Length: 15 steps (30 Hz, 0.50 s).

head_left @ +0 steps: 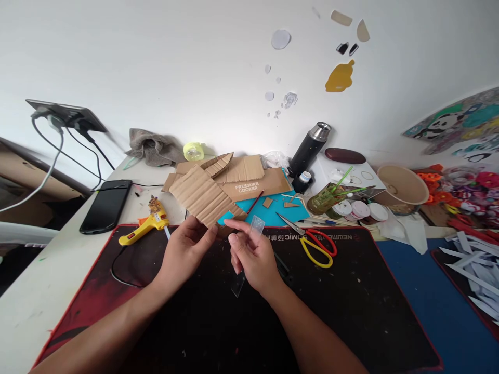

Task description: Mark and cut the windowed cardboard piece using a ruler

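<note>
My left hand [190, 241] grips a piece of corrugated cardboard [202, 197] by its lower edge, thumb in front and fingers behind. A small patch of blue shows at the cardboard's lower right corner; I cannot tell if it is a cut-out or a piece stuck on. My right hand [251, 252] is closed around a clear plastic ruler [257, 224], which slants through the fist and sticks out below. Its index finger stretches left to the cardboard's corner. Behind both hands lies a blue sheet [268, 215] with small cardboard scraps [268, 202] on it.
Left of my hands is a yellow hot glue gun [146, 226], beside a black phone [107, 205]. Scissors [312, 241] with red and yellow handles lie at right on the black mat [331, 322]. Farther back are more cardboard [268, 182], a black flask [310, 148] and paint jars [358, 209].
</note>
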{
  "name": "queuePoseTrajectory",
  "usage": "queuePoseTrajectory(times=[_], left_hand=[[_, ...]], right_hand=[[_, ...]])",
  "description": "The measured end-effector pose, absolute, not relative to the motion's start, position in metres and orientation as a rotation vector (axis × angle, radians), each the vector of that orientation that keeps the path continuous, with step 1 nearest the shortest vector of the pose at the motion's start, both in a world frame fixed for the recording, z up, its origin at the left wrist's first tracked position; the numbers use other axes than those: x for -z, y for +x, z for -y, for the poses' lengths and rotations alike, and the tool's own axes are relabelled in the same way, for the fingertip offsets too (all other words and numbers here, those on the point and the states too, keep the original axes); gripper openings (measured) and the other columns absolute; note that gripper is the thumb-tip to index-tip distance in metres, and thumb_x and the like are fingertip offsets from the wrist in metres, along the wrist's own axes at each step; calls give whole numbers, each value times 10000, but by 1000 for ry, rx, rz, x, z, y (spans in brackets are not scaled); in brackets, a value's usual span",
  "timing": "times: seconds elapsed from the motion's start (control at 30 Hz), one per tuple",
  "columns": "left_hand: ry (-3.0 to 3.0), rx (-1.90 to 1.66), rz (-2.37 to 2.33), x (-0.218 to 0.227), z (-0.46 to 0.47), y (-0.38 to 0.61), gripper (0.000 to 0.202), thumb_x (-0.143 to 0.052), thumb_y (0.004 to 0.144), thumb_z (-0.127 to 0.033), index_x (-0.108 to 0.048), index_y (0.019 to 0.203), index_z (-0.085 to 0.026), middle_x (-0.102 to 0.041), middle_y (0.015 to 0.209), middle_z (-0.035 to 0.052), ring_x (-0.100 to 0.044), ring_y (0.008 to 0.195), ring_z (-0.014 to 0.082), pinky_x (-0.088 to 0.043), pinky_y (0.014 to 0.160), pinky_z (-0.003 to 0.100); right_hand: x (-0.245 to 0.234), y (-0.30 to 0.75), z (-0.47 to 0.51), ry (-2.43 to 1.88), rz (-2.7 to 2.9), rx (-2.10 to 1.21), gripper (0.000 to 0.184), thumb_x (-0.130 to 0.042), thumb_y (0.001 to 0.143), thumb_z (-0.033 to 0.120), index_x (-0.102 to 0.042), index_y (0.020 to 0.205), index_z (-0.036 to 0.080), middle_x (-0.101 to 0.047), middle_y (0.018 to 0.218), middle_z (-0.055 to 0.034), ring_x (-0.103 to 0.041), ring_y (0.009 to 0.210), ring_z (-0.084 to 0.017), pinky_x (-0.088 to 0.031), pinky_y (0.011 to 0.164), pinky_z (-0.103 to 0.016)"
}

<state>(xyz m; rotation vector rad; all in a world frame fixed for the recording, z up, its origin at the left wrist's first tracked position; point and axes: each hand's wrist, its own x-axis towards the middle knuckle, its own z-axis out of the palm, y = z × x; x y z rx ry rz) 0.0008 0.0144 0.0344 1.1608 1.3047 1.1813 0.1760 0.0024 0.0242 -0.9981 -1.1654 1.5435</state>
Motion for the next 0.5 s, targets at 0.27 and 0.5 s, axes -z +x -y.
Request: queuePoseTrajectory(times=[0.27, 0.5], left_hand=[[1253, -1211, -1362, -36, -9, 3, 467, -841, 876, -646, -735, 1056, -228, -849, 1033, 71, -814, 941, 281, -650, 828, 362], [1353, -1221, -1375, -36, -7, 0, 381, -823, 906, -592, -753, 1011, -233, -828, 980, 46, -783, 890, 248, -622, 831, 345]], right_hand=[[-25, 176, 0, -992, 1219, -1524, 447, -669, 1046, 568, -761, 1329, 234, -518, 614, 94, -495, 450, -99, -397, 480, -255], [-25, 175, 1, -1004, 1256, -1502, 466, -664, 1051, 570, -756, 1352, 227, -516, 603, 95, -495, 450, -101, -404, 479, -248]])
